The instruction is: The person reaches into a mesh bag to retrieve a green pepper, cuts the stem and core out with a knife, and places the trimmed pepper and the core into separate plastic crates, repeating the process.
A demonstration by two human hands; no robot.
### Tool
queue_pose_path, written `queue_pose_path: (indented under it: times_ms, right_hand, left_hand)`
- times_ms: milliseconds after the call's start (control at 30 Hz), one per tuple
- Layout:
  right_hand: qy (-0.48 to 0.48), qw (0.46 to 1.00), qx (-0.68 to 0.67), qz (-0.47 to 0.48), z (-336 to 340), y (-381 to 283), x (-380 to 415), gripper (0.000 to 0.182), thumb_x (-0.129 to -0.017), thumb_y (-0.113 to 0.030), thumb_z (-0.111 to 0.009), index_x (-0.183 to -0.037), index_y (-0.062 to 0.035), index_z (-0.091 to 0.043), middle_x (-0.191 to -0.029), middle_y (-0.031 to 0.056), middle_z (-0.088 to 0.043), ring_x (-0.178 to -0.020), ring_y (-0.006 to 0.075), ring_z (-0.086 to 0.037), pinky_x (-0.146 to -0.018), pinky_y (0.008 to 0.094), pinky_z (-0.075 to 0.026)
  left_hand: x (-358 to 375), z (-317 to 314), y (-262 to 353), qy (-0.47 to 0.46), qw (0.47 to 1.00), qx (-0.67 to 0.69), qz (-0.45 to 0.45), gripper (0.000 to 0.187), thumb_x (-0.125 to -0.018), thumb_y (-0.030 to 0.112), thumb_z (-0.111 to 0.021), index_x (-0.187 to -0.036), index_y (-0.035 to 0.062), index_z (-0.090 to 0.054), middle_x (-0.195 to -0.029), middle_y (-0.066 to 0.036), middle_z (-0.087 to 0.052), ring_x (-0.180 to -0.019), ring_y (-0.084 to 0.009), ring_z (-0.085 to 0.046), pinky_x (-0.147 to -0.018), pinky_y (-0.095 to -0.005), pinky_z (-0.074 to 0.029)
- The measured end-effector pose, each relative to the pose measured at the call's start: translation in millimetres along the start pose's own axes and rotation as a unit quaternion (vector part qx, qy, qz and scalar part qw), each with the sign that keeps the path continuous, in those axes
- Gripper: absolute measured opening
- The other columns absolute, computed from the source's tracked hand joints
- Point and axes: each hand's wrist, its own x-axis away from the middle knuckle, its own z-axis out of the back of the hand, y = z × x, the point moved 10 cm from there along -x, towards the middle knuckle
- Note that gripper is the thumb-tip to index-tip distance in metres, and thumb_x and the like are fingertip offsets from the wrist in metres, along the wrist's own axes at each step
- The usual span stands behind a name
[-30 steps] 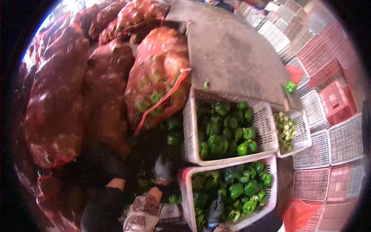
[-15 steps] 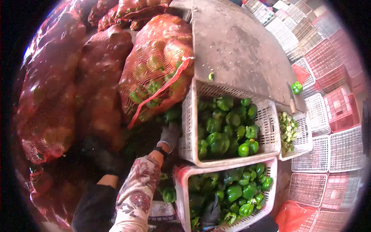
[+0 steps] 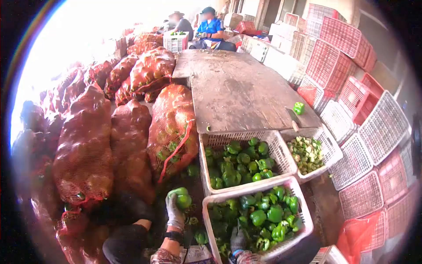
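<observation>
My left hand (image 3: 175, 215), in a pale work glove, is closed round a green bell pepper (image 3: 180, 198) and holds it up left of the crates. Down in the front white crate (image 3: 305, 218) is my right hand (image 3: 238, 242), in a dark grey glove, fingers drawn together; what it holds, if anything, I cannot make out. Green bell peppers (image 3: 275, 214) fill that crate around it, some of them cut. Behind stands a second white crate (image 3: 285, 169) holding whole-looking peppers (image 3: 231, 175). A smaller crate (image 3: 336, 157) to its right contains pale pepper cores (image 3: 305, 151).
A wooden board table (image 3: 241, 94) extends forward, with one pepper (image 3: 299, 108) and a wooden-handled tool (image 3: 295, 126) near its right edge. Red mesh sacks (image 3: 85, 145) crowd the left. Stacked crates (image 3: 347, 66) line the right. Two people (image 3: 213, 28) sit at the far end.
My left hand has come up from the shaded floor beside the sacks with a green pepper in it. My right hand stays in the front crate. The view has tilted up.
</observation>
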Motion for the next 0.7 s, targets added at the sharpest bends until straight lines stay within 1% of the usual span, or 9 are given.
queue_pose_path:
  times_ms: [67, 133, 200, 233, 267, 400, 533, 633, 700]
  right_hand:
    - [-0.043, 0.999, 0.017, -0.009, 9.0, -8.3, -11.7, 0.038, -0.092, -0.034, -0.058, -0.11, -0.0014, -0.066, -0.095, 0.0167, -0.068, -0.086, 0.0252, -0.065, -0.077, 0.038, -0.049]
    - [-0.019, 0.961, -0.274, 0.016, 59.6, -40.6, 4.4, 0.035, -0.092, -0.025, -0.059, -0.118, -0.0002, -0.06, -0.108, 0.0139, -0.064, -0.097, 0.021, -0.061, -0.084, 0.0348, -0.048]
    - [-0.096, 0.851, -0.514, 0.046, 111.4, -78.8, 21.6, 0.044, -0.093, -0.017, -0.059, -0.131, 0.0017, -0.05, -0.128, 0.0113, -0.056, -0.113, 0.0161, -0.054, -0.094, 0.0303, -0.044]
    - [-0.104, 0.709, -0.695, 0.057, 103.2, -78.0, 27.1, 0.05, -0.095, -0.023, -0.056, -0.138, -0.0008, -0.042, -0.134, 0.0099, -0.049, -0.118, 0.0152, -0.049, -0.095, 0.0302, -0.044]
    - [-0.147, 0.81, -0.567, 0.033, 127.8, -82.5, 43.3, 0.053, -0.097, -0.034, -0.051, -0.139, -0.0038, -0.04, -0.132, 0.0091, -0.051, -0.114, 0.015, -0.051, -0.094, 0.0302, -0.045]
    - [-0.164, 0.597, -0.775, -0.127, 101.1, -28.5, 47.0, 0.055, -0.099, -0.042, -0.044, -0.139, -0.0056, -0.041, -0.122, 0.0066, -0.056, -0.104, 0.0171, -0.054, -0.088, 0.0296, -0.048]
    - [-0.054, 0.921, -0.358, 0.146, 159.3, 11.9, 18.2, 0.058, -0.09, -0.034, -0.061, -0.137, -0.0051, -0.043, -0.128, 0.0123, -0.054, -0.11, 0.0233, -0.056, -0.094, 0.0344, -0.044]
    - [-0.08, 0.836, -0.472, 0.269, 250.7, -43.4, 34.2, 0.083, -0.082, -0.047, -0.068, -0.143, -0.0045, -0.034, -0.137, 0.0158, -0.049, -0.124, 0.0284, -0.05, -0.101, 0.0352, -0.041]
    - [-0.075, 0.889, -0.345, 0.29, 275.5, -46.3, 37.5, 0.078, -0.081, -0.039, -0.071, -0.141, -0.0025, -0.036, -0.135, 0.0186, -0.05, -0.126, 0.0326, -0.048, -0.102, 0.0366, -0.04]
  left_hand:
    - [37.9, -52.2, 31.4, -0.054, 0.998, 0.03, 0.003, 0.039, -0.089, 0.034, -0.059, -0.12, 0.0112, -0.051, -0.112, -0.004, -0.059, -0.099, -0.0203, -0.058, -0.087, -0.038, -0.049]
    - [83.1, -102.1, 64.7, -0.113, 0.991, -0.044, -0.051, 0.054, -0.082, 0.019, -0.065, -0.129, 0.0101, -0.04, -0.116, -0.008, -0.051, -0.103, -0.0212, -0.054, -0.09, -0.0362, -0.047]
    - [119.0, -128.6, 57.2, -0.168, 0.975, -0.133, -0.064, 0.058, -0.078, 0.012, -0.063, -0.13, 0.0063, -0.036, -0.115, -0.01, -0.05, -0.105, -0.021, -0.053, -0.091, -0.0357, -0.046]
    - [144.7, -147.8, 52.6, -0.191, 0.975, -0.104, -0.041, 0.06, -0.076, 0.008, -0.066, -0.128, 0.0053, -0.037, -0.115, -0.009, -0.05, -0.104, -0.0202, -0.053, -0.092, -0.0346, -0.045]
    - [165.2, -162.9, 43.8, -0.209, 0.967, -0.139, -0.033, 0.062, -0.075, 0.007, -0.068, -0.128, 0.0048, -0.037, -0.116, -0.009, -0.049, -0.106, -0.0198, -0.052, -0.093, -0.0338, -0.044]
    - [230.4, -206.8, 18.4, -0.348, 0.89, -0.278, -0.095, 0.073, -0.07, 0.005, -0.077, -0.13, 0.0039, -0.036, -0.121, -0.009, -0.047, -0.113, -0.019, -0.047, -0.099, -0.0314, -0.04]
    - [250.3, -231.8, 1.1, -0.435, 0.862, -0.238, 0.1, 0.094, -0.071, 0.007, -0.079, -0.147, 0.0043, -0.023, -0.133, -0.011, -0.043, -0.118, -0.018, -0.045, -0.101, -0.0313, -0.038]
    - [252.7, -246.0, -17.1, -0.484, 0.841, -0.211, 0.118, 0.093, -0.069, 0.006, -0.082, -0.145, 0.0048, -0.027, -0.132, -0.009, -0.045, -0.121, -0.0166, -0.042, -0.103, -0.0295, -0.035]
    - [251.8, -264.6, -5.7, -0.524, 0.803, -0.283, 0.013, 0.09, -0.06, 0.014, -0.087, -0.134, 0.0027, -0.037, -0.128, -0.008, -0.047, -0.118, -0.0176, -0.044, -0.102, -0.0313, -0.036]
